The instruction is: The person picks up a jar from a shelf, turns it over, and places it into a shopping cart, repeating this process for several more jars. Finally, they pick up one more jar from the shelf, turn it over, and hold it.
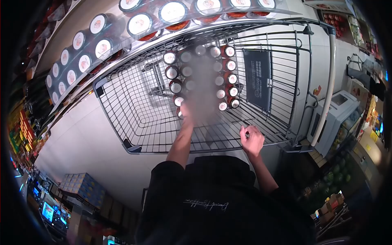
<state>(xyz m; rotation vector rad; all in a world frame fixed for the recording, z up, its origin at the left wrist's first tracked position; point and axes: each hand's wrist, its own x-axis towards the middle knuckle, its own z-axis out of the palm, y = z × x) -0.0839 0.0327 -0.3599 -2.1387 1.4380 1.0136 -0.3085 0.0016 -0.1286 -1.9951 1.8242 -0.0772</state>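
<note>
Rows of dark red jars with white lids (pixel 232 79) stand upright in a wire shopping cart (pixel 134 102). My left hand (pixel 186 111) reaches over the near side of the cart and is closed round a jar (pixel 179 113) at the near left corner of the group; a grey smear over the middle of the view partly hides its fingers. More jars under this smear are only dimly visible. My right hand (pixel 253 141) is over the cart's near rim, right of the jars, with its fingers curled and nothing visible in them.
Shelves beyond the cart hold rows of large lidded jars (pixel 139 24). A dark panel (pixel 257 79) hangs inside the cart near its handle (pixel 325 92). Stacked boxes (pixel 83 190) stand at the lower left, and a white appliance (pixel 335 116) is on the right.
</note>
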